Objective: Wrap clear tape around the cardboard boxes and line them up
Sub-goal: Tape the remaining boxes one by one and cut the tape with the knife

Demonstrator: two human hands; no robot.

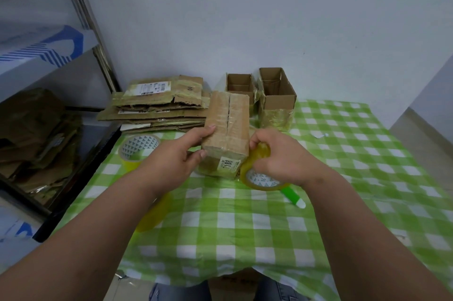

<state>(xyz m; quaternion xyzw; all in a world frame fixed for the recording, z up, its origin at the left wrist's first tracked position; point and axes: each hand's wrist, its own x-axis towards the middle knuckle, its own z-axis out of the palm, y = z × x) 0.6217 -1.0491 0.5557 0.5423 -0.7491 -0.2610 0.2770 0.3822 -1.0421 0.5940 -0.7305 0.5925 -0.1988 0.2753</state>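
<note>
From my feed, a spare tape roll [138, 147] sits far left. My left hand [182, 153] grips the closed cardboard box [226, 126], label reading "108", mid-table. My right hand [282, 156] clutches the clear tape roll [259, 178] beside it. Two open boxes [277, 97] behind show cardboard dividers.

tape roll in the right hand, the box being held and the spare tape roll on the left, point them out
tape roll in the right hand [263, 179], head view, on its white core
held box [231, 119], head view, on its top face
spare tape roll [137, 147], head view, on its printed inner core
</note>
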